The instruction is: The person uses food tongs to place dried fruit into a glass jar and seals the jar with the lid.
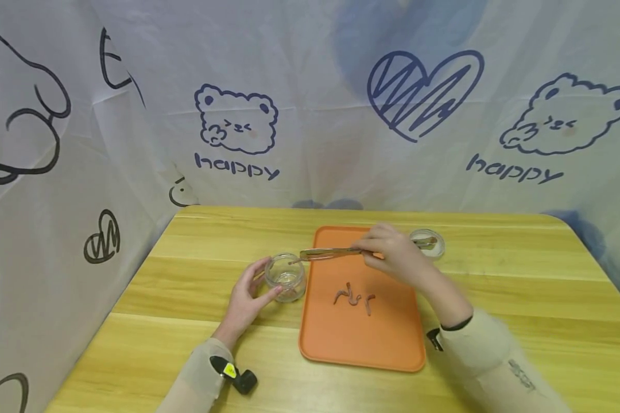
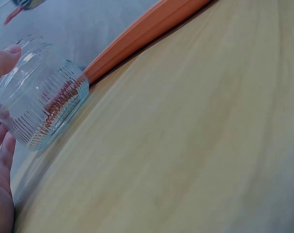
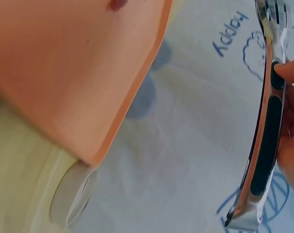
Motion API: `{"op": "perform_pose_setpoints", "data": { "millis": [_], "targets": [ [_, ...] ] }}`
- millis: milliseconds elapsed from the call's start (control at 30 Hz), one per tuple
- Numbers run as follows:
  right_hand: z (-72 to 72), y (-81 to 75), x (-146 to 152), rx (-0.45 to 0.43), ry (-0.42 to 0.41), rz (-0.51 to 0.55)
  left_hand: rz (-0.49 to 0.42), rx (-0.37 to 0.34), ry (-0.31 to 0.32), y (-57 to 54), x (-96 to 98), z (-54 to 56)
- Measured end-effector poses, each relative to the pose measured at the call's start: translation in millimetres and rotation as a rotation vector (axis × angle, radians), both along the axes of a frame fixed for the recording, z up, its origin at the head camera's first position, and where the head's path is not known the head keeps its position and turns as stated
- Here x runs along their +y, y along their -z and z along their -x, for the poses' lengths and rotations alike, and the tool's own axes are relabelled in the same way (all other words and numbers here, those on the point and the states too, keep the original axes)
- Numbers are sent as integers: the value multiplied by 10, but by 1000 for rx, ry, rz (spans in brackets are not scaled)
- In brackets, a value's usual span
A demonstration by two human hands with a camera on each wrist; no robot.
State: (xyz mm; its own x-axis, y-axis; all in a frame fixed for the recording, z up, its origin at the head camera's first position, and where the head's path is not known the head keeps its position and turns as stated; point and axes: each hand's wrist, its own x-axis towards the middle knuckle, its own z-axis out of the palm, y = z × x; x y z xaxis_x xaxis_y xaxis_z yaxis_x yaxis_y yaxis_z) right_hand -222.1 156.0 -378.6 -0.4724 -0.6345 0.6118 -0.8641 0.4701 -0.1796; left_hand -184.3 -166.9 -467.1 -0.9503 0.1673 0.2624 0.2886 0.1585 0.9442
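My left hand (image 1: pixel 245 301) grips a clear ribbed glass jar (image 1: pixel 285 279), thumb on the near side and fingers round the left. It stands beside the tray's left edge; in the left wrist view something reddish shows through its wall. My right hand (image 1: pixel 392 252) holds metal tongs (image 3: pixel 266 145) with dark grip pads. Their tips reach over the jar's mouth, and a thin reddish worm-like piece (image 2: pixel 12 15) hangs from them. Several similar worm-like pieces (image 1: pixel 352 298) lie on the orange tray (image 1: pixel 361 344).
A small round clear dish (image 1: pixel 436 253) stands behind the tray's right edge, partly hidden by the tongs' rear end. The wooden table (image 1: pixel 522 281) extends to both sides. A white printed cloth (image 1: pixel 320 143) hangs along the back.
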Motion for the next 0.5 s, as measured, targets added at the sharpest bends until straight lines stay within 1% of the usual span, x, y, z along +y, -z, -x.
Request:
{"op": "perform_pose_setpoints", "data": {
  "millis": [200,333,500],
  "targets": [
    [27,-22,-228,5,15,-48,0,10,-1,-1,2,5],
    [34,5,-331,15,24,-73,-2,16,0,0,3,8],
    [39,51,-406,-7,34,-82,-4,15,-3,2,0,4]
  ]
}}
